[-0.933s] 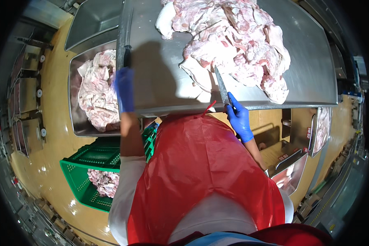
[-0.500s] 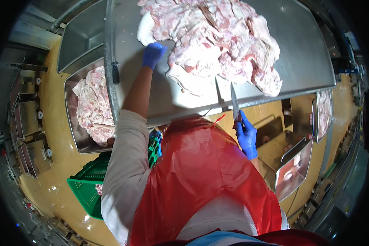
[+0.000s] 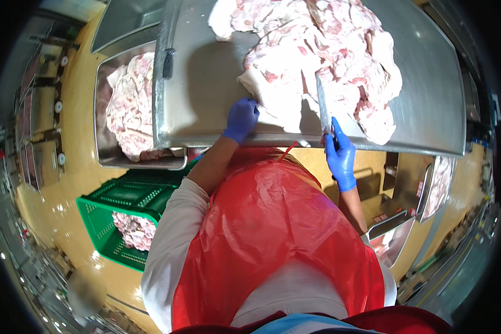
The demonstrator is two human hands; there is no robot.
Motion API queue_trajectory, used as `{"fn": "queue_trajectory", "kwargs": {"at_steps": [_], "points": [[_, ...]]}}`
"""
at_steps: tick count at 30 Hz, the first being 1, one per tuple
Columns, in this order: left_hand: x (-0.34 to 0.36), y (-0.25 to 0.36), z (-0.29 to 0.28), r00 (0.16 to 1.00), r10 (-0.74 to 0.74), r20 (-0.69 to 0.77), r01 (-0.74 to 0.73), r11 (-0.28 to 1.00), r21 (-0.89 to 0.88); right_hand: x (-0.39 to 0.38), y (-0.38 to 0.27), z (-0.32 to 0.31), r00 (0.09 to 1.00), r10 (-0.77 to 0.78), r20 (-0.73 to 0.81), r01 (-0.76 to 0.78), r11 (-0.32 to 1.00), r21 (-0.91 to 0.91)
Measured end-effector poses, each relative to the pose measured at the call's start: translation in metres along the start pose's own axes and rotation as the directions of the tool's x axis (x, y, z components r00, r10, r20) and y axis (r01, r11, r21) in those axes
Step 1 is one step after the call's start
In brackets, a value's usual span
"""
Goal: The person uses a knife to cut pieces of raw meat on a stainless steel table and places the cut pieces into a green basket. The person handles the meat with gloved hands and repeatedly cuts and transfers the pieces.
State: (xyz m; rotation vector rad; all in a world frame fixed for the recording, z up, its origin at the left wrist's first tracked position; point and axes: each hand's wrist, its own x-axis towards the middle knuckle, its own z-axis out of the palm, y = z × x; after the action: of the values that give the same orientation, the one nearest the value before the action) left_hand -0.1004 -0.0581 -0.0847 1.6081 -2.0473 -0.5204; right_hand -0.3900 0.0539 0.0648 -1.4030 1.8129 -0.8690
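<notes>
A large heap of raw, pale pink meat with white fat and skin (image 3: 339, 67) lies on a metal worktable (image 3: 206, 100). My left hand (image 3: 242, 119), in a blue glove, is closed at the near left edge of the heap, its fingers curled at the border of a pale flap of meat (image 3: 281, 103). My right hand (image 3: 340, 158), gloved in blue too, grips a knife (image 3: 323, 103) by its handle at the table's near edge. The blade points away from me, its tip against the near side of the heap. The handle is mostly hidden by the fingers.
Left of the table stands a metal tub (image 3: 99, 111) with more meat. Nearer, a green plastic crate (image 3: 94, 214) holds small meat scraps. Metal bins (image 3: 392, 245) stand at the lower right. A red apron (image 3: 278, 234) covers my front.
My left hand has moved from the far left part of the heap to its near edge. The knife has moved slightly forward with my right hand, and the view has shifted.
</notes>
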Motion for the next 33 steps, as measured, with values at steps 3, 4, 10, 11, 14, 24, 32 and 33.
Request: {"fn": "queue_trajectory", "kwargs": {"at_steps": [3,4,10,11,14,24,32,33], "points": [[-0.003,-0.001,-0.033,0.996,-0.085,0.023,0.087,0.985,-0.151,0.028,0.003,-0.001,0.988,-0.156,-0.001,0.156,0.988,-0.012],[-0.007,0.002,-0.046,0.994,-0.113,-0.006,0.109,0.975,-0.194,0.033,-0.001,0.001,0.986,-0.164,0.003,0.164,0.986,0.013],[-0.040,0.031,-0.149,0.910,-0.385,-0.157,0.294,0.863,-0.411,0.040,-0.002,0.025,0.979,-0.125,0.164,0.112,0.990,0.088],[-0.049,0.032,-0.176,0.873,-0.439,-0.213,0.327,0.850,-0.413,0.041,-0.002,0.030,0.972,-0.125,0.198,0.111,0.990,0.083],[-0.099,0.027,-0.257,0.628,-0.544,-0.556,0.355,0.837,-0.417,0.046,-0.001,0.040,0.959,-0.143,0.245,0.129,0.989,0.069],[-0.389,-0.077,-0.344,-0.065,-0.879,-0.472,0.877,-0.276,0.394,0.062,0.002,0.061,0.945,-0.140,0.296,0.066,0.967,0.248],[-0.098,0.011,-0.197,0.941,-0.233,-0.246,0.255,0.965,0.058,0.082,-0.011,0.047,0.966,-0.172,0.191,0.145,0.978,0.147],[-0.068,0.017,-0.171,0.995,0.033,-0.090,-0.032,0.999,0.018,0.079,-0.014,0.044,0.969,-0.184,0.165,0.154,0.972,0.180]]}}
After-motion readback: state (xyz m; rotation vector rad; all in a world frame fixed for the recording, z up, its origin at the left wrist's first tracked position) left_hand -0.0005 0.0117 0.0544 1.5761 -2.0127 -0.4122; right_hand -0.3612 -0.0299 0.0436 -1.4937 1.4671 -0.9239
